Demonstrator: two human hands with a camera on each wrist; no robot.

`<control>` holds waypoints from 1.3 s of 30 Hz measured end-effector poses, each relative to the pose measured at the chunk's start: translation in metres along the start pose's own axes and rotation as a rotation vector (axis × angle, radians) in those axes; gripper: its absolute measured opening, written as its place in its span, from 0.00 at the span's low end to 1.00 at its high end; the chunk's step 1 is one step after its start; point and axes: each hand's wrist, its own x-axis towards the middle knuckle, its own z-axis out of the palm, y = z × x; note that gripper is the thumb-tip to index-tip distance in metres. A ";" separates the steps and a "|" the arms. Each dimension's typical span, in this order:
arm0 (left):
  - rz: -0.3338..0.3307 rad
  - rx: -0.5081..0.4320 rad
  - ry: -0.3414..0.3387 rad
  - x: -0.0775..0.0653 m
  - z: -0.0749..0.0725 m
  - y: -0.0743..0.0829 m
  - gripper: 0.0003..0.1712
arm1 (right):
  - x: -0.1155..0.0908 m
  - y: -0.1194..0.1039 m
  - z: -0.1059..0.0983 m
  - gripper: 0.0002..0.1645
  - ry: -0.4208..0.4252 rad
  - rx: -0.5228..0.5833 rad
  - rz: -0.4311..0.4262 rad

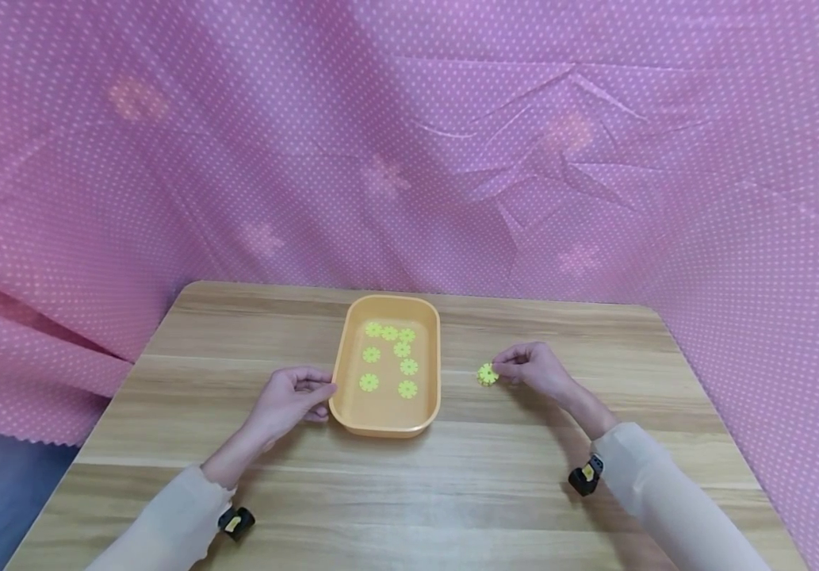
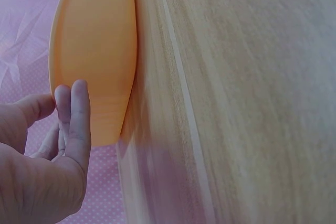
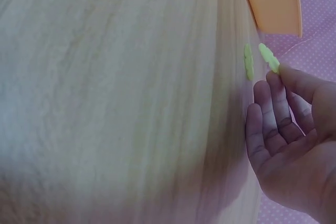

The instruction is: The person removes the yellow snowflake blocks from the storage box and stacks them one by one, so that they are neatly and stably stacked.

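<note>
A shallow orange-yellow tray (image 1: pixel 385 424) stands on the table, with several yellow-green notched plastic discs (image 1: pixel 408 367) lying flat on its floor. My left hand (image 1: pixel 292 403) holds the tray's left rim, thumb at the edge and fingertips against the outer wall (image 2: pixel 100 40). To the right of the tray, my right hand (image 1: pixel 536 369) pinches one yellow-green notched disc (image 3: pixel 269 57) between thumb and index finger, tilted up. Just under it a second such disc (image 3: pixel 249 61) lies on the tabletop; the two overlap in the head view.
The wood-grain table (image 1: pixel 395 500) has rounded far corners. A pink dotted cloth (image 1: pixel 409 159) hangs behind it and along both sides. Each wrist wears a small black camera, the left one (image 1: pixel 236 522) and the right one (image 1: pixel 585 475) both below the sleeve cuffs.
</note>
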 end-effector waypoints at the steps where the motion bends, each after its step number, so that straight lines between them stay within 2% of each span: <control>1: 0.001 0.001 -0.001 0.000 0.000 0.000 0.22 | 0.000 0.000 0.000 0.17 0.000 -0.001 0.003; 10: -0.002 0.005 0.006 0.000 0.000 0.000 0.21 | 0.002 -0.007 0.004 0.15 -0.006 -0.054 0.018; 29: -0.014 -0.005 0.004 0.001 0.000 0.002 0.22 | 0.008 -0.007 0.007 0.14 0.016 -0.077 0.042; 39: -0.003 -0.001 0.005 0.001 -0.001 0.000 0.22 | 0.012 -0.001 0.007 0.13 0.016 -0.128 0.045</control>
